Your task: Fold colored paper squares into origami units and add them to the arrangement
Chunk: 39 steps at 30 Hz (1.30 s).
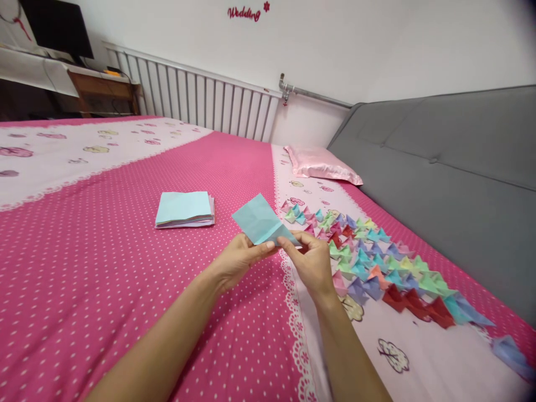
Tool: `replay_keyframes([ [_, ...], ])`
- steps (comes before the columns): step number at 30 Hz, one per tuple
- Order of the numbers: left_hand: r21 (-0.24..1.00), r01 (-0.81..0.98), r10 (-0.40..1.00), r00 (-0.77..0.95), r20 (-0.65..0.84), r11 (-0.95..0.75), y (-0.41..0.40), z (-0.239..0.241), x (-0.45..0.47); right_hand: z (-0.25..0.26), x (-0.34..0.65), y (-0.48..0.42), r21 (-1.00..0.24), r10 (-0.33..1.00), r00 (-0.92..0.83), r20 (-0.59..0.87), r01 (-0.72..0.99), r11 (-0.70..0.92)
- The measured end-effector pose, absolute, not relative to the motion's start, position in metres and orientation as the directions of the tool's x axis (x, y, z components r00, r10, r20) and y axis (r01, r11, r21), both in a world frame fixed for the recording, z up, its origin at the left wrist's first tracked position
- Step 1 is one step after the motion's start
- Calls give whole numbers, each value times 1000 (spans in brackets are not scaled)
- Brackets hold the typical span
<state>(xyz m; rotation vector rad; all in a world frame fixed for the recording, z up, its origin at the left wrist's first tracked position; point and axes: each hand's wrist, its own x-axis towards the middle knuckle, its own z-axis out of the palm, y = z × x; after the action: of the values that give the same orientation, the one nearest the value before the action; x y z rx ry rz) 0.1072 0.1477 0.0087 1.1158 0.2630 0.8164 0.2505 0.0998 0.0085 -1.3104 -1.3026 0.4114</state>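
A light blue sheet of origami paper point(256, 218), creased and with its near edge folded over, is held up above the bed between both hands. My left hand point(238, 258) pinches its near left side, thumb on top and fingers beneath. At the right corner, my right hand point(312, 259) grips the folded part with the thumb pressed on it. To the left lies a stack of coloured paper squares point(184, 207), a pale blue one uppermost. Many small folded paper boats point(360, 257) in mixed colours stand in rows to the right of my right hand.
Under everything spreads a pink dotted bedsheet point(104, 279) with pale printed bands. A pink pillow point(320, 163) rests against the grey headboard point(444, 162). Beyond the bed are a white radiator point(201, 95) and a desk with a monitor point(56, 28). One bluish boat point(513, 354) sits apart at lower right.
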Motion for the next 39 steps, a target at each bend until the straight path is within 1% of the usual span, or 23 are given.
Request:
replay_keyframes([
  [3, 863, -466, 699, 683, 212, 194, 147, 6, 110, 9, 249, 99, -848, 824, 334, 458, 442, 292],
  [7, 855, -470, 738, 653, 171, 219, 148, 4, 111, 11, 247, 98, -848, 805, 369, 465, 447, 285],
  [13, 847, -480, 779, 612, 137, 228, 148, 7, 112, 9, 244, 97, -883, 786, 459, 414, 413, 223],
  [15, 839, -488, 796, 593, 117, 240, 148, 9, 113, 6, 243, 99, -907, 787, 485, 380, 364, 213],
  [17, 831, -497, 810, 578, 102, 250, 147, 10, 113, 4, 242, 100, -935, 796, 504, 335, 280, 216],
  [23, 812, -522, 832, 549, 85, 261, 149, 9, 114, 4, 238, 99, -974, 846, 491, 208, 22, 227],
  [28, 801, -536, 843, 533, 75, 267, 151, 7, 114, 8, 238, 98, -973, 868, 473, 148, -85, 213],
  [31, 806, -534, 851, 519, 74, 255, 152, 7, 114, 9, 239, 98, -975, 883, 451, 135, -96, 198],
  [34, 831, -507, 850, 521, 82, 230, 151, 7, 113, 10, 239, 98, -984, 912, 392, 117, -77, 159],
  [39, 889, -436, 808, 569, 153, 139, 149, 7, 113, 8, 237, 98, -987, 939, 313, 144, -17, 157],
])
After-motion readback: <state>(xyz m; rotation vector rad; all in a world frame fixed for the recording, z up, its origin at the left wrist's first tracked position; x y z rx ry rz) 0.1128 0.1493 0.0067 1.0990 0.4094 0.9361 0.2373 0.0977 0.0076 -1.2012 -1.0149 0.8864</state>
